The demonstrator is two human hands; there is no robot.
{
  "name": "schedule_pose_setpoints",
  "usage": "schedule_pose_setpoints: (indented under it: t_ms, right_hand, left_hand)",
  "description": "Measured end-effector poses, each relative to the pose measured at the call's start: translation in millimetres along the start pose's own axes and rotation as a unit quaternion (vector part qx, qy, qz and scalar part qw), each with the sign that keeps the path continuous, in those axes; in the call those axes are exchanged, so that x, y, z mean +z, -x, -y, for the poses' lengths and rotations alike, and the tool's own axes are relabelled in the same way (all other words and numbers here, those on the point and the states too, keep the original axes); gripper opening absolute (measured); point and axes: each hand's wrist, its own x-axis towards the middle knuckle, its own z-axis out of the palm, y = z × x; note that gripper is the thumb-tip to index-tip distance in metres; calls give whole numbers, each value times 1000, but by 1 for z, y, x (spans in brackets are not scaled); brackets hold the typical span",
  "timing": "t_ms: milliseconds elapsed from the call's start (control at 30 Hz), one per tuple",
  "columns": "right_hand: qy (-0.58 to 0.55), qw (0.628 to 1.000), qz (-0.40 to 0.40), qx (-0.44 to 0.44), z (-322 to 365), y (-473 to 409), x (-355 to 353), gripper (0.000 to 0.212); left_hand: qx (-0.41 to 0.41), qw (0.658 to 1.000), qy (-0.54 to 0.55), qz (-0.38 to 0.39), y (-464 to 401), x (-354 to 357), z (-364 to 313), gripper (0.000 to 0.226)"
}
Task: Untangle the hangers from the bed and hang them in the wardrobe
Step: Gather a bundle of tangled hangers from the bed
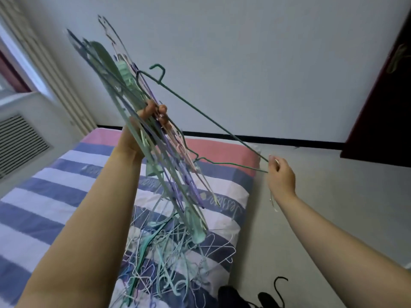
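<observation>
Tangled hanger pile (169, 258) on striped bed (44, 196), beside wardrobe (382, 107).

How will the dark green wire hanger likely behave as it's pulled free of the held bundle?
The dark green wire hanger looks thin, so probably light and a bit springy. Its hook sits beside the bundle in the left hand, so it may snag. The right hand pinches one corner; it could swing.
</observation>
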Motion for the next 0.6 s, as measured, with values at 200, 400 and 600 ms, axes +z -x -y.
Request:
schedule_pose_setpoints:
  t_ms: [200,400,600]
  right_hand:
    - [-200,974,-97,37,2,7,-11,31]
    - [-293,928,-221,56,26,-3,-41,31]
    - [-259,929,-264,2,22,2,-76,32]
  left_hand:
    - [-16,999,-15,23,2,8,5,21]
    - [-15,998,35,44,-6,22,30,19]
    - [-52,996,62,40,-27,47,44,42]
